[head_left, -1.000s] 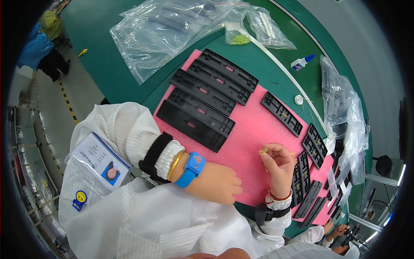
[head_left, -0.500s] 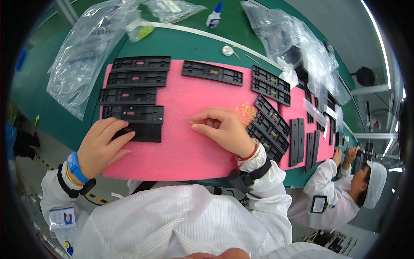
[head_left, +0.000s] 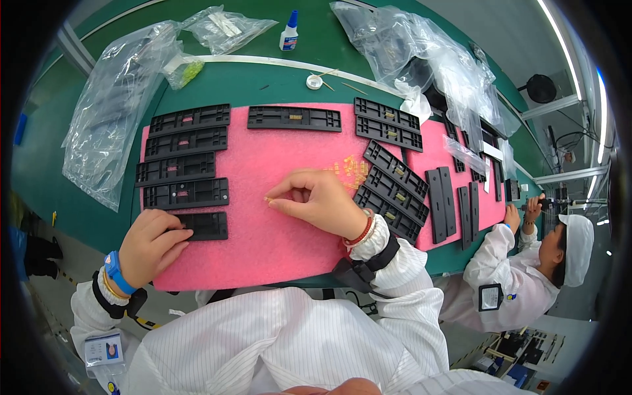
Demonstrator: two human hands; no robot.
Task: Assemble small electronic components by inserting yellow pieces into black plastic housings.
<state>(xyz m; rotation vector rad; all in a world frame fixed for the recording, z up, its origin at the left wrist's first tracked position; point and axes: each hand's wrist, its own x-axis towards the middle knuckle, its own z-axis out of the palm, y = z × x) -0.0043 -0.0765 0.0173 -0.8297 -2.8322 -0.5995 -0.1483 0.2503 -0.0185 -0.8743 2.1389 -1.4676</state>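
My left hand (head_left: 153, 242) is closed on the left end of a long black plastic part (head_left: 210, 226), which lies at the near left of the pink foam mat (head_left: 263, 257). My fingers cover that end. To the right, my right hand (head_left: 319, 201) hovers over the mat, thumb and forefinger pinching a tiny yellowish piece (head_left: 267, 198). Beyond it lies a loose scatter of small yellow pieces (head_left: 352, 170). Several similar black parts are lined up past my left hand, the closest being a black part with two round silvery spots (head_left: 186, 193).
A single black part (head_left: 294, 118) lies at the mat's far edge; more black parts (head_left: 395, 171) crowd the right. Behind stand a glue bottle (head_left: 289, 33) and a small white round dish (head_left: 314, 81) with thin sticks. Plastic bags (head_left: 118, 99) lie around. A co-worker (head_left: 520, 270) sits at right.
The whole view has shifted. The black part under my left hand sits a little farther from the row, and its ribbed face shows now. My right hand's pinch is slightly closer to it.
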